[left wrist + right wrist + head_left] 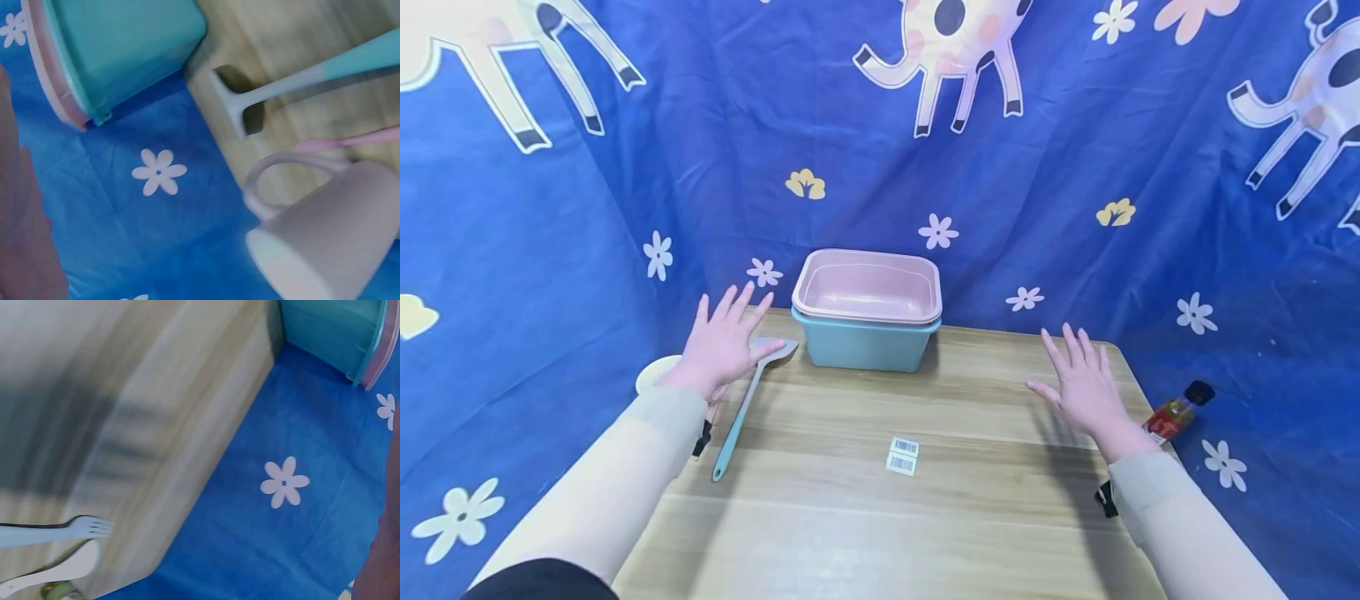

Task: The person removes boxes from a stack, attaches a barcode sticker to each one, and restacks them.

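Both hands hover above the wooden table with fingers spread, holding nothing. My left hand (718, 346) is over the left side, overlapping the head of a grey and teal spatula (737, 429) in the head view. A pale mug (331, 231) with a loop handle and a slim pink utensil (350, 141) lie close by, partly hidden by that hand from the head camera. My right hand (1084, 396) is over the right side. A white fork (56, 532), a white spoon (65, 565) and a dark-capped bottle (1172, 418) are near the table's right edge.
At the back middle, a pink basin (871, 290) is nested in a teal bin (865, 343). A barcode label (902, 456) lies mid-table. Blue patterned cloth (850, 217) hangs behind and along both sides of the table (820, 517).
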Demonstrator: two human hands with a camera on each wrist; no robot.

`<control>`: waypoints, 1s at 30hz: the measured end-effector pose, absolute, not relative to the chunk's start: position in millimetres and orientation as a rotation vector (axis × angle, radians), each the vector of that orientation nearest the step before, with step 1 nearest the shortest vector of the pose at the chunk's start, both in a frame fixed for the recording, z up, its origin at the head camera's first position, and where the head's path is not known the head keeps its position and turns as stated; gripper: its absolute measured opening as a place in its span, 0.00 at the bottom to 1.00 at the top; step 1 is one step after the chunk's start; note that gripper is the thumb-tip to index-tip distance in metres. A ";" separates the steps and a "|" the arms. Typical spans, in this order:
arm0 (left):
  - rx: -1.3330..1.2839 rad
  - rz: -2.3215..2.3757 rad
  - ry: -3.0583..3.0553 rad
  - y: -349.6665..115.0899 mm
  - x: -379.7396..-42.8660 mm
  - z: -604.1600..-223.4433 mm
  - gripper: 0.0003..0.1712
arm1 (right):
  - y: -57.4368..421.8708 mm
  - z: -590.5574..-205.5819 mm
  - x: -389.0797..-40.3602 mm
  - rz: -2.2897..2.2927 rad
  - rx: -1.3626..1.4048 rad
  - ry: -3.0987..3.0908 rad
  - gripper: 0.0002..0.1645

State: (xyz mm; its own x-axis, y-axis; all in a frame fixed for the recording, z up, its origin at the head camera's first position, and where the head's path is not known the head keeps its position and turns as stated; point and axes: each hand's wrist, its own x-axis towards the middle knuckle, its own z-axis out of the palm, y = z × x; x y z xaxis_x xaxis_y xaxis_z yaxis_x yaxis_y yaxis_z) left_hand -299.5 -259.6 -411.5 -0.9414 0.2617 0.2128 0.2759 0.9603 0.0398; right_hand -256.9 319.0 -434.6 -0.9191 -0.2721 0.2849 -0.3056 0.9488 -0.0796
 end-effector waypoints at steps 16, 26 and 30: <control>-0.285 -0.133 -2.980 -253.4 -373.3 -340.6 0.54 | 225.4 -376.1 -360.7 0.133 0.480 -2.838 0.51; -0.125 -0.469 -3.127 -236.4 -387.3 -364.8 0.47 | 166.1 -401.4 -375.9 0.286 0.393 -2.967 0.46; -0.111 -0.757 -3.081 -227.5 -389.1 -380.1 0.35 | 149.2 -411.9 -374.8 0.494 0.227 -2.985 0.36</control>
